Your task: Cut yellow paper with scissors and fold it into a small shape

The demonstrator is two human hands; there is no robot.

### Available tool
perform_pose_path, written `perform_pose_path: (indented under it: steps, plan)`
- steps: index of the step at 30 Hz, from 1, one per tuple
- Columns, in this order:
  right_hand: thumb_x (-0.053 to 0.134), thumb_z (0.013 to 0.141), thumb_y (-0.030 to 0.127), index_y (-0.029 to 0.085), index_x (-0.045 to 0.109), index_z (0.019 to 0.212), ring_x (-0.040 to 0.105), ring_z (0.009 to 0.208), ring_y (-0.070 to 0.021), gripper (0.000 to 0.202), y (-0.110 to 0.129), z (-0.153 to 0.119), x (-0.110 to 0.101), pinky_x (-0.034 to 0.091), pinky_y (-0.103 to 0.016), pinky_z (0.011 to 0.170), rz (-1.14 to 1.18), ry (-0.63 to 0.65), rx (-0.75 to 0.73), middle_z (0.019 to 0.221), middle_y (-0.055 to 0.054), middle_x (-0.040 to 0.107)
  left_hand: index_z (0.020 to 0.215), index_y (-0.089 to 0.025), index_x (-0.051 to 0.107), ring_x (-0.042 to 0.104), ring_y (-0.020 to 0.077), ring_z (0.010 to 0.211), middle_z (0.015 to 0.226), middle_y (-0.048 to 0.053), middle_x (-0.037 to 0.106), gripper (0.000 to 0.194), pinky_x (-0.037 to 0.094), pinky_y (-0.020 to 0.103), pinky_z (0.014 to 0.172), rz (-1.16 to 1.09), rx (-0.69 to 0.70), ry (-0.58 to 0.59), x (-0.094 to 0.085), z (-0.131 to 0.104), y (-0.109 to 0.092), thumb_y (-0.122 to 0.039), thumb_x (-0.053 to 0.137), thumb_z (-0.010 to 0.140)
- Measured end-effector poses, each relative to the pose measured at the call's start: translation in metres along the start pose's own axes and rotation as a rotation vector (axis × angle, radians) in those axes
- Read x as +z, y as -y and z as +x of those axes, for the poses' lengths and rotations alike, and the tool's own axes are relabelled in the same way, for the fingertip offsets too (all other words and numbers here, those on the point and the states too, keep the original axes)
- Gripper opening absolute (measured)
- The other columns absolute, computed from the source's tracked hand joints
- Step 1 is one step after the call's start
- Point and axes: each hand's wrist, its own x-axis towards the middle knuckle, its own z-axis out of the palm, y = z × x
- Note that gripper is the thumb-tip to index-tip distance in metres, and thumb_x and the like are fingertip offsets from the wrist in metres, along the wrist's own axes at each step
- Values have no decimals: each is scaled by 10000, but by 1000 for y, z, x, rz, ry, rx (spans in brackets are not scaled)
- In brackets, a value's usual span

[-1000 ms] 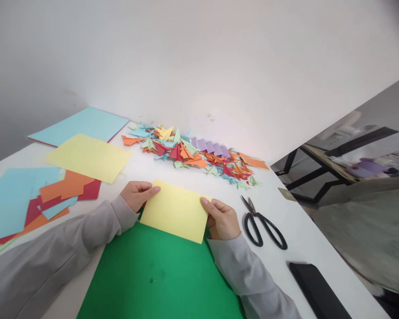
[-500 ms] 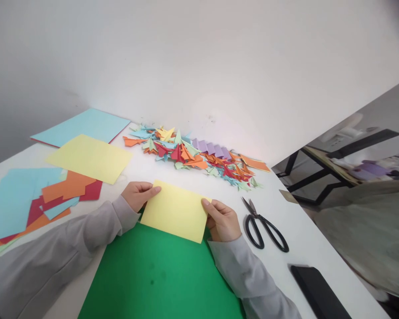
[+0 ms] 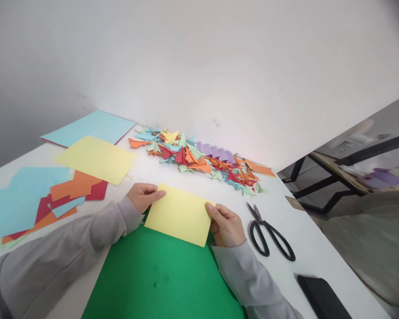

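Note:
A small rectangular sheet of yellow paper (image 3: 178, 215) is held between my two hands, over the far end of a green mat (image 3: 159, 274). My left hand (image 3: 143, 197) pinches its upper left corner, thumb on top. The upper right corner is gripped by my right hand (image 3: 226, 223), thumb on the face and fingers behind. To the right of my right hand lie black-handled scissors (image 3: 266, 230), blades spread slightly and pointing away from me. A larger yellow sheet (image 3: 96, 159) rests on the table beyond my left hand.
Folded paper pieces in many colours (image 3: 189, 157) are heaped along the wall. Loose paper scraps (image 3: 61, 199) lie at left, with a blue sheet (image 3: 88, 127) behind. An orange stack (image 3: 260, 168) sits at the heap's right end. A black flat object (image 3: 322, 297) is at lower right.
The whole view has shifted slightly, so everything appears a little further right and lower. Both hands keep the same hold on the yellow paper.

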Motion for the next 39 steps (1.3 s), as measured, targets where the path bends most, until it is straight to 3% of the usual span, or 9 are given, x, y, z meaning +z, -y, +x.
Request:
perform_pose_path:
  steps: [12, 28, 34, 39]
  plan:
    - [773, 525, 302, 148, 622, 525, 510, 418, -80, 216, -1, 0, 0, 435, -193, 430, 14, -1, 16, 451, 22, 571, 633, -107, 653, 580, 144, 525, 549, 28, 634, 319, 444, 256, 521, -70, 2, 7, 3, -5, -5, -380, 744, 496]
    - [768, 529, 302, 144, 618, 535, 508, 409, -91, 218, -1, -1, 0, 439, -209, 418, 10, -6, -3, 461, 14, 575, 611, -107, 652, 566, 119, 484, 550, 28, 633, 312, 437, 228, 469, -97, -60, 19, 1, -3, -6, -385, 747, 504]
    - [768, 530, 315, 158, 639, 586, 557, 478, -118, 211, -1, 0, 1, 473, -230, 460, 39, -46, -66, 510, 12, 604, 673, -102, 682, 627, 155, 566, 599, 46, 676, 301, 508, 253, 561, -77, -93, 105, 3, -7, -12, -289, 780, 458]
    - [765, 539, 311, 166, 627, 565, 549, 456, -103, 201, 2, 0, 2, 474, -222, 459, 81, -94, -113, 509, 21, 610, 665, -106, 692, 598, 142, 454, 570, 37, 670, 248, 488, 219, 383, 95, -123, 197, 4, -11, -11, -274, 756, 494]
